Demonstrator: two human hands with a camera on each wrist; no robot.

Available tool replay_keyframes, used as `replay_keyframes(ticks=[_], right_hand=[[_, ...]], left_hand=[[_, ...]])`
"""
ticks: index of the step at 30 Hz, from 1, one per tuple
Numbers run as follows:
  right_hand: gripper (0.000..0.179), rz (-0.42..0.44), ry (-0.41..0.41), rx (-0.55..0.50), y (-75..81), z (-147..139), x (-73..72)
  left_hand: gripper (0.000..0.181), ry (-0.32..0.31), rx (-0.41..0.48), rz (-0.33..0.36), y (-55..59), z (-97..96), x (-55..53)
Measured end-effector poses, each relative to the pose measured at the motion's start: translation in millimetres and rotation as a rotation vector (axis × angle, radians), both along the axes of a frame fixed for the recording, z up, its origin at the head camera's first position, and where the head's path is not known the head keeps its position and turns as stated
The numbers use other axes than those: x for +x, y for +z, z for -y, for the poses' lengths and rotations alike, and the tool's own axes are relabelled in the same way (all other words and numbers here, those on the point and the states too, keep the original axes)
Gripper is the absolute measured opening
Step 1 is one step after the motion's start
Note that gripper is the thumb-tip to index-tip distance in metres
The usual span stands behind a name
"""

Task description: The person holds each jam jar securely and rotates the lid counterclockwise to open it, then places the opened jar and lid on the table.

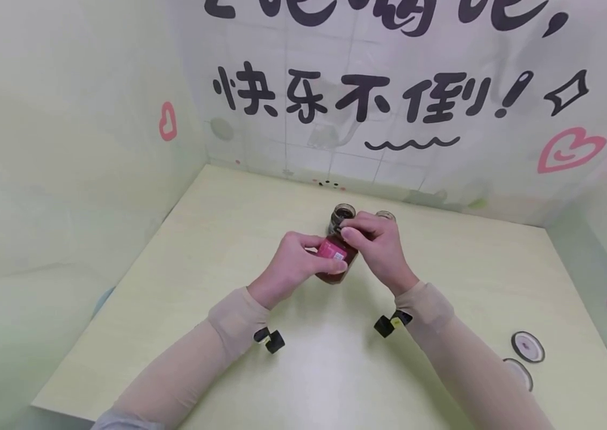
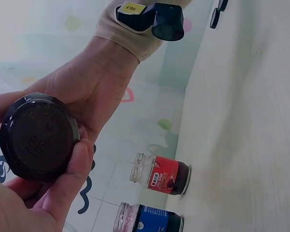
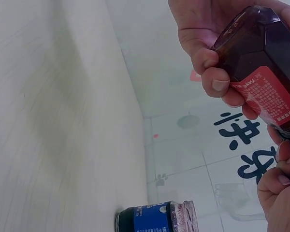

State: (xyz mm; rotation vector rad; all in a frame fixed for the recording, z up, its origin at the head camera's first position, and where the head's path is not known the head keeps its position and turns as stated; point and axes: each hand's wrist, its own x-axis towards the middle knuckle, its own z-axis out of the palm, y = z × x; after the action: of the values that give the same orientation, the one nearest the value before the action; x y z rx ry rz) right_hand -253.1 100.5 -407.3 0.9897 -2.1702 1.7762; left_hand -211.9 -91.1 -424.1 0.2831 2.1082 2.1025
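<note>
A faceted glass jar [image 1: 333, 249] with a red label and dark contents is held tilted above the table, its base toward me. My left hand [image 1: 289, 266] grips its body, the thumb lying across the label. At the jar's far end my right hand [image 1: 384, 251] curls its fingers round the dark lid [image 3: 289, 137], which they mostly hide. From the left wrist view the jar's dark base [image 2: 37, 137] shows. Behind the hands stand two lidless jars, one with a blue label [image 2: 153, 220], the other with a red label [image 2: 163, 175].
Two round lids, one [image 1: 527, 347] whole in view and another [image 1: 519, 375] partly behind my right forearm, lie on the pale table [image 1: 217, 239] at right. A printed wall [image 1: 303, 155] rises at the table's back edge, with side walls left and right.
</note>
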Motion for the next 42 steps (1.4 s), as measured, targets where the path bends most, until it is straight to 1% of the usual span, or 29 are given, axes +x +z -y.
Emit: replay_keyframes(ticks=[4,5,11,16,21,27,30,33,37,39,42], right_hand=[[0.012,-0.002,0.001,-0.021,-13.7,-2.1,-10.7],[0.011,-0.005,0.003,-0.027,-14.9,-2.3,-11.6],[0.012,-0.023,0.010,-0.054,-17.7,-2.4,-12.0],[0.012,-0.006,0.011,-0.074,-17.3,-1.6,-10.9],[0.011,-0.010,0.001,-0.063,-12.3,-1.8,-8.0],[0.013,-0.032,-0.009,-0.048,7.8,0.8,8.8],[0.013,-0.034,-0.006,-0.039,10.6,0.7,10.4],[0.012,-0.051,-0.002,-0.008,10.4,-2.5,8.5],[0.011,-0.058,0.008,0.068,6.6,-12.4,-2.2],[0.011,-0.045,0.013,0.139,7.8,-18.0,-7.8],[0.015,0.004,0.026,0.292,20.4,-24.0,-9.8]], left_hand=[[0.032,-0.006,0.012,0.003,-0.5,-0.1,-1.3],[0.032,-0.007,0.013,0.003,-0.7,-0.1,-1.6],[0.033,-0.033,0.018,0.002,-1.2,1.4,-2.6],[0.034,-0.043,0.021,-0.004,-0.3,2.5,-3.0],[0.034,-0.054,0.026,-0.010,0.6,2.3,-4.2],[0.034,-0.069,0.029,-0.015,0.0,2.7,-5.7],[0.036,-0.072,0.032,-0.005,-0.1,2.7,-5.3],[0.036,-0.076,0.027,0.004,-0.1,1.1,-2.6],[0.036,-0.065,0.015,-0.015,1.4,-2.5,1.9],[0.035,-0.050,-0.005,-0.037,2.7,-3.6,4.7],[0.033,-0.017,-0.046,-0.059,4.6,-3.9,10.1]])
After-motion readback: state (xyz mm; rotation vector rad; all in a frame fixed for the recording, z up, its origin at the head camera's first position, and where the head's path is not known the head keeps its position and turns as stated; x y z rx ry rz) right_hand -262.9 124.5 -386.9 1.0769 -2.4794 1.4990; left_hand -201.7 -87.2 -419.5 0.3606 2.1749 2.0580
